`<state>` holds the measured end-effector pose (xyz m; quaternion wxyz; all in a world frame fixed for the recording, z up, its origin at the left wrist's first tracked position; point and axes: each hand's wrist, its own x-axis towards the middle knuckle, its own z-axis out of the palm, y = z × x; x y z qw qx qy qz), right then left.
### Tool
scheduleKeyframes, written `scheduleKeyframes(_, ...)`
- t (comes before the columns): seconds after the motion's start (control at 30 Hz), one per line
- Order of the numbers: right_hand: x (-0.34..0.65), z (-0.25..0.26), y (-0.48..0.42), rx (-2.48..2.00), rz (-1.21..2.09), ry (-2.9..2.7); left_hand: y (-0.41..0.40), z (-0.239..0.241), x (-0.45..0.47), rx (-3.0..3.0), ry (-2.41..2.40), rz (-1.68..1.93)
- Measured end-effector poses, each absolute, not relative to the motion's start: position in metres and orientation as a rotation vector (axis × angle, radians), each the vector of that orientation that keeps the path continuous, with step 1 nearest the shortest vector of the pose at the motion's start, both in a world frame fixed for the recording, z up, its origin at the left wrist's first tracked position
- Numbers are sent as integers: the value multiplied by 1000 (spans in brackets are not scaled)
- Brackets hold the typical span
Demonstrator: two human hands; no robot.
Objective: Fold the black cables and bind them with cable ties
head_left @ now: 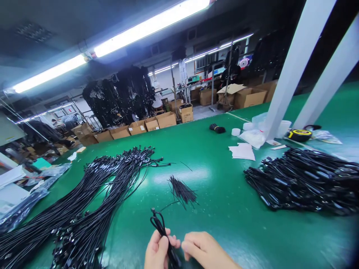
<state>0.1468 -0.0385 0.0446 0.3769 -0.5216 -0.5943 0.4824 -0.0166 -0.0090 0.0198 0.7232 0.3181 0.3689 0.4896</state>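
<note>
My left hand [159,249] is closed round a black cable [159,223] folded into a looped bundle, its small connector end sticking up at the top. Close beside it on the right, my right hand [206,249] has thumb and forefinger pinched together; whatever may be between them is hidden. Just beyond the hands lies a small heap of thin black ties [182,189]. Long straight black cables [112,201] are spread across the left of the table, their connector ends in clusters. To the right is a pile of folded, bundled cables [305,181].
On the green table [218,224] stand white posts [297,71] at the right. Near them are a yellow and black tape measure [299,135], a torn white paper [241,151] and plastic bags [254,139]. A black bundle [217,128] lies farther back. Cardboard boxes [166,120] line the far side.
</note>
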Motion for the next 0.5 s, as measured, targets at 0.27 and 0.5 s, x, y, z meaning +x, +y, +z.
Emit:
scheduleKeyframes(0.27,137,18,-40,-1118,1482,-1293,-5,-8,9,776,813,1047)
scheduleKeyframes(0.5,290,30,-53,-1919,280,-1362,76,3,-119,1857,1588,908)
